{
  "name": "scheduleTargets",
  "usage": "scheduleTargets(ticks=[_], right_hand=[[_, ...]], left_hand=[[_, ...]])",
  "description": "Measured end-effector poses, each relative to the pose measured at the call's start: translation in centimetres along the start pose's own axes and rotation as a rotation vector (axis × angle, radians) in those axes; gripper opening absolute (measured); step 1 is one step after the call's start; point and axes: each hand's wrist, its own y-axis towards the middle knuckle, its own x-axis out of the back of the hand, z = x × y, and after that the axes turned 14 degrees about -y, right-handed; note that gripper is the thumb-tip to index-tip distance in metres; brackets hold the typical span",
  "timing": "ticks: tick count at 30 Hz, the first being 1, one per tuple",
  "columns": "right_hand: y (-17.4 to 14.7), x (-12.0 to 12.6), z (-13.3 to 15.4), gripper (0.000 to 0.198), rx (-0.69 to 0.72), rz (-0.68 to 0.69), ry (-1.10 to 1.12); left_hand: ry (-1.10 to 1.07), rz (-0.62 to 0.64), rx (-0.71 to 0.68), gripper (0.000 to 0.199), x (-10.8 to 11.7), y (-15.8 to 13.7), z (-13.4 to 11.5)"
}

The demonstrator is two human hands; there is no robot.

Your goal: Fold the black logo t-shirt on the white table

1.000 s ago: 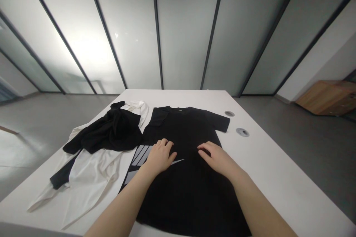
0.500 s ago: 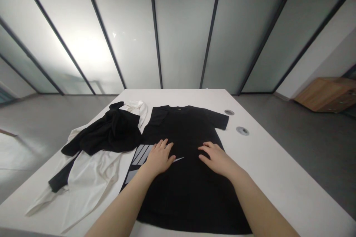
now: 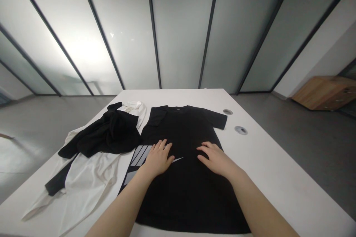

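A black short-sleeved T-shirt (image 3: pixel 191 196) lies spread on the white table, its collar at the far end and its hem towards me. Pale grey stripes and a thin pale pointed mark show on its left half. My left hand (image 3: pixel 159 159) rests over the printed part, palm down with fingers spread, covering some of the print. On the right half of the shirt, my right hand (image 3: pixel 214 159) lies with its fingers apart and slightly bent. Neither hand grips the cloth. The shirt's left sleeve looks folded inward; the right one stretches outward.
Left of the shirt, a crumpled black garment (image 3: pixel 111 133) lies on top of a white garment (image 3: pixel 86 185). Two round grommets (image 3: pixel 240 130) are set in the right side of the white table (image 3: pixel 278 177). Behind stands a frosted glass wall (image 3: pixel 180 29); a wooden cabinet (image 3: pixel 319 90) is at the right.
The view has shifted very slightly, so everything appears a little further left. Both hands keep their places on the T-shirt, and the clothes lie as before.
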Motion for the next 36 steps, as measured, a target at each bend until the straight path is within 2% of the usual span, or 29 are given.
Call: scheduleTargets(ticks=[18,23,28,31,33,36], right_hand=[[0.1,-0.1,0.2,0.046,-0.020,-0.023,0.015],[0.1,0.1,0.0,0.043,-0.002,-0.033,0.031],[-0.3,1.0,-0.3,0.034,0.024,0.014,0.148],[-0.5,1.4,-1.1,0.034,0.033,0.078,0.297],[-0.2,1.5,-2.3,0.037,-0.029,0.070,0.418],[0.5,1.1,-4.9,0.049,-0.318,-0.080,0.473]], left_hand=[[0.018,-0.001,-0.013,0.061,-0.6,0.2,0.6],[0.011,-0.023,-0.028,0.058,-0.2,0.0,0.4],[0.028,-0.036,-0.044,0.040,1.0,-0.6,-0.3],[0.046,-0.031,-0.049,0.037,1.4,-0.8,-0.5],[0.050,-0.031,-0.047,0.037,1.5,-0.8,-0.5],[0.050,-0.039,-0.040,0.039,1.4,-0.7,-0.5]])
